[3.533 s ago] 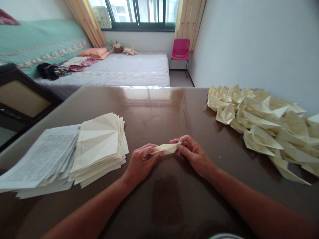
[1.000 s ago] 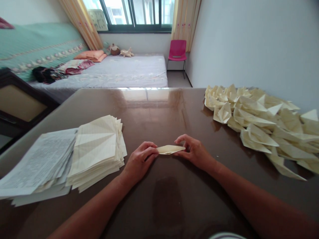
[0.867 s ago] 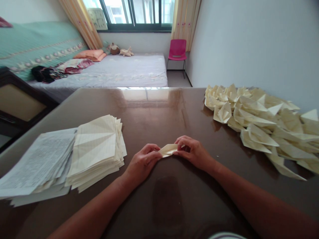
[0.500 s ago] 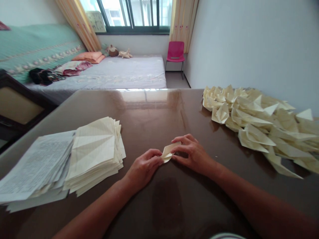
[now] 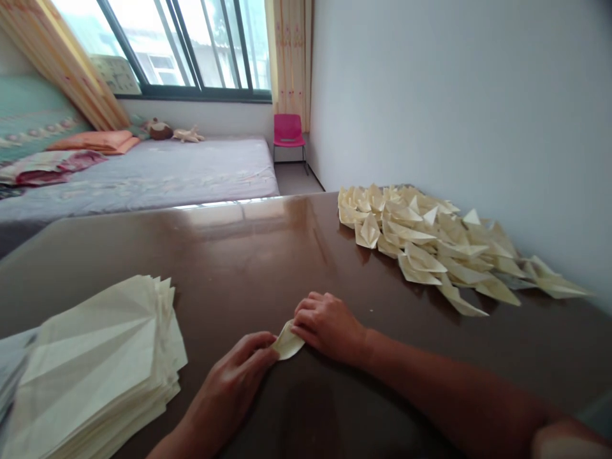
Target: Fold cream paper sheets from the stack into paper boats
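Observation:
Between my two hands is a small folded piece of cream paper [image 5: 289, 343], held just over the brown tabletop. My left hand [image 5: 239, 370] pinches its left end between thumb and fingers. At the other end my right hand [image 5: 329, 325] has its fingers curled over the paper, gripping it. The covered ends of the paper are hidden by my fingers. To the left lies a thick stack of cream paper sheets [image 5: 100, 357] with crease lines on the top one. A heap of folded paper boats [image 5: 421, 245] spreads over the right side.
The glossy brown table [image 5: 229, 274] has its far edge near a bed [image 5: 210, 166]. A pink chair [image 5: 288, 131] stands by the far wall under the curtain [image 5: 291, 57]. Printed sheets [image 5: 14, 363] show at the left edge.
My view has turned right and tilted up, so the stack, boats and bed sit farther left and mostly lower. My right fingers have closed more over the paper.

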`<control>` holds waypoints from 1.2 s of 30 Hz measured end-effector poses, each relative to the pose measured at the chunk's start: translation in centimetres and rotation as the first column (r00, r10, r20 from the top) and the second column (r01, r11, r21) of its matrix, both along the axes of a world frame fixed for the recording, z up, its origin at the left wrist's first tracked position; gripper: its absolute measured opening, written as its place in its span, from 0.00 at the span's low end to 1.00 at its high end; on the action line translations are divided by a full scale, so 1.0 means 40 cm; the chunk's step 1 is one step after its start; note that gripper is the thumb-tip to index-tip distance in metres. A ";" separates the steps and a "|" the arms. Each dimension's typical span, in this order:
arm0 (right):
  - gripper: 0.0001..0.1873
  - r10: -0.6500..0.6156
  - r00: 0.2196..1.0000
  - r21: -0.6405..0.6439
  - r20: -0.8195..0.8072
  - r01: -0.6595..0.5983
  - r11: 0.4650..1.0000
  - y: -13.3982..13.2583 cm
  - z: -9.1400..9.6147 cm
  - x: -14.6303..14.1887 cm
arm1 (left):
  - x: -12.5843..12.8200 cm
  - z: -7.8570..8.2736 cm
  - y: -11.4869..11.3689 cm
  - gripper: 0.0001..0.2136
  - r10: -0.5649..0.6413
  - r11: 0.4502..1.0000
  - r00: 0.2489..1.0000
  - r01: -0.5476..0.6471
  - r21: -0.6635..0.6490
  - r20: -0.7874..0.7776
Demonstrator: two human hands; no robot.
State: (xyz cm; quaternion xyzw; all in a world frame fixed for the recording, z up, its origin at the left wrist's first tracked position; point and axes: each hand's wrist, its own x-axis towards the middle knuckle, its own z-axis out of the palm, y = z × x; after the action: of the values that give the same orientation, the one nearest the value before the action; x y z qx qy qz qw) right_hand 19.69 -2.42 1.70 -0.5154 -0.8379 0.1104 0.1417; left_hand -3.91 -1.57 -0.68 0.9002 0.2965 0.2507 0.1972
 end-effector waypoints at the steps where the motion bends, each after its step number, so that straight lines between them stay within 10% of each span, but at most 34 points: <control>1: 0.14 0.014 1.000 -0.007 -0.006 -0.014 1.000 0.002 0.000 0.002 | 0.002 0.002 0.003 0.10 0.016 1.000 1.000 -0.016 0.016 0.016; 13: 0.10 0.037 0.991 0.010 -0.132 -0.036 0.999 0.006 -0.042 0.000 | -0.001 -0.010 -0.001 0.14 -0.028 0.994 0.999 0.030 0.102 -0.024; 21: 0.10 -0.019 0.999 0.030 0.044 0.018 0.999 0.017 0.058 0.030 | -0.020 -0.036 0.028 0.22 0.249 0.958 0.962 -0.262 0.120 0.109; 28: 0.10 -0.130 0.981 0.149 -0.143 0.151 0.977 0.101 0.124 0.247 | -0.032 -0.062 0.048 0.19 0.220 0.960 0.973 -0.230 0.162 0.074; 31: 0.11 -0.464 0.873 0.286 -0.151 0.488 0.825 0.189 0.194 0.446 | -0.028 -0.066 0.051 0.18 0.214 0.959 0.974 -0.225 0.175 0.079; 34: 0.15 -0.806 0.587 0.356 -0.080 0.772 0.527 0.265 0.251 0.631 | -0.027 -0.069 0.054 0.17 0.216 0.958 0.973 -0.227 0.174 0.080; 36: 0.17 -0.898 0.438 0.289 0.036 0.856 0.429 0.301 0.261 0.712 | -0.026 -0.069 0.055 0.16 0.217 0.957 0.973 -0.228 0.178 0.077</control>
State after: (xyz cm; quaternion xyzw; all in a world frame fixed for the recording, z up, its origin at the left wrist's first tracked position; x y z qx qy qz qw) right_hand 48.18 9.62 12.14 -0.8643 -0.4609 -0.1250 0.1580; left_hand -4.97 0.63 -3.43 0.8681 0.3655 0.3234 0.0912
